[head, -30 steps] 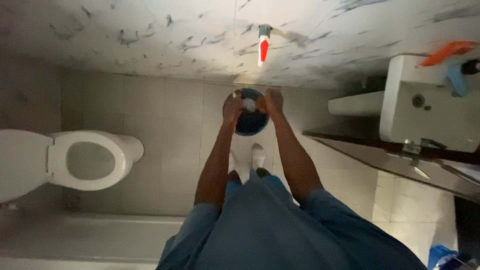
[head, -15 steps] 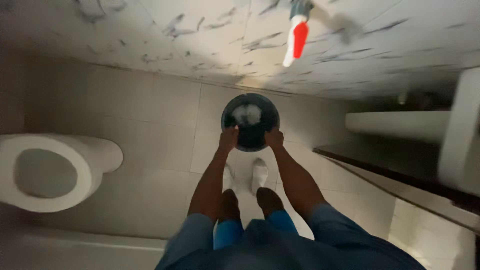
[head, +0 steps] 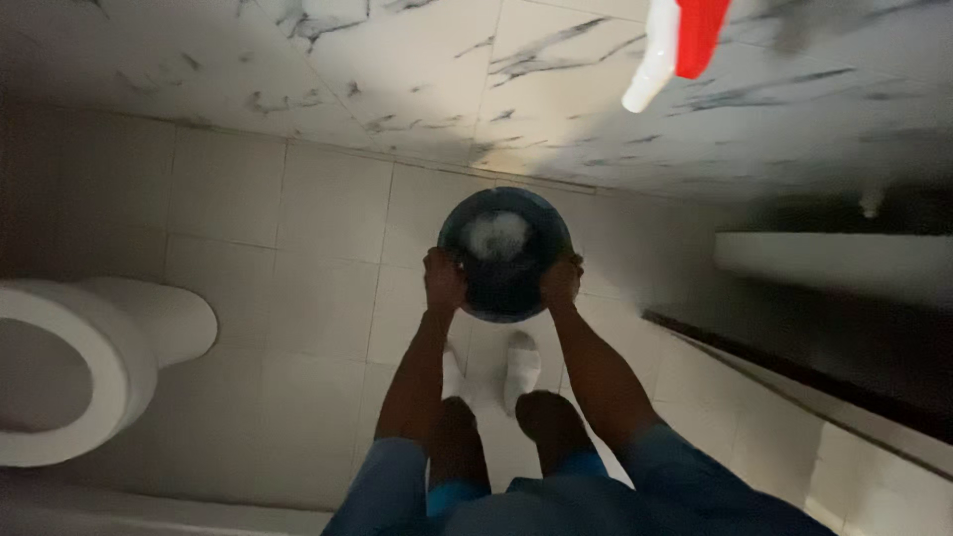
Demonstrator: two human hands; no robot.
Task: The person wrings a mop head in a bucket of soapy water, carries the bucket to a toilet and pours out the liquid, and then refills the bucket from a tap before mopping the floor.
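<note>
Glossy plastic bucket (head: 504, 256); polished marble wall (head: 397, 79).

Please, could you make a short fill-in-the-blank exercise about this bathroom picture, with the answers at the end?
1. Both hands, left hand and right hand, hold a dark round ____ by its rim.
2. The white toilet is at the ____ edge of the picture.
3. The wall behind the bucket has a ____ pattern.
4. The person's shoes are ____ in colour.

Answers: bucket; left; marble; white

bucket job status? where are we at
Done: the dark bucket is gripped at its rim by the left hand and right hand, with something pale inside. In hand: holding it above the floor tiles, by the toilet. Left: bucket not yet emptied.
</note>
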